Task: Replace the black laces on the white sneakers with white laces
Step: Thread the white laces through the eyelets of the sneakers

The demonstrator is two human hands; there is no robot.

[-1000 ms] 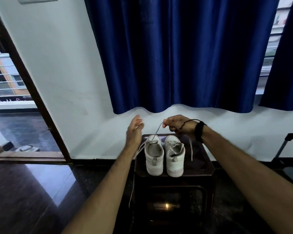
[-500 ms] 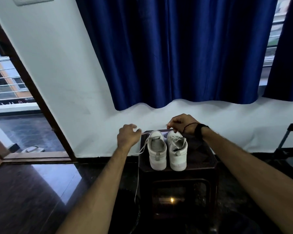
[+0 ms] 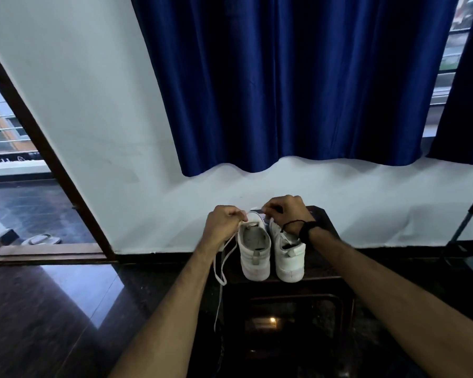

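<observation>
Two white sneakers stand side by side, heels toward me, on a dark stool (image 3: 328, 285). The left sneaker (image 3: 254, 249) has a white lace (image 3: 221, 264) that runs up from its front and hangs in a loop off the stool's left side. My left hand (image 3: 221, 223) grips this lace beside the shoe's left front. My right hand (image 3: 286, 211) pinches the lace's other end above the front of the shoe. It partly covers the right sneaker (image 3: 288, 257). I see no black lace.
The stool stands against a white wall under dark blue curtains (image 3: 298, 83). A doorway with a brown frame (image 3: 52, 170) opens at the left, with a sandal (image 3: 40, 239) outside. A dark frame (image 3: 464, 236) stands at the far right. The floor is dark and glossy.
Both hands have dropped closer to the left sneaker's front. My left hand went from open to gripping the lace. The camera tilted down slightly.
</observation>
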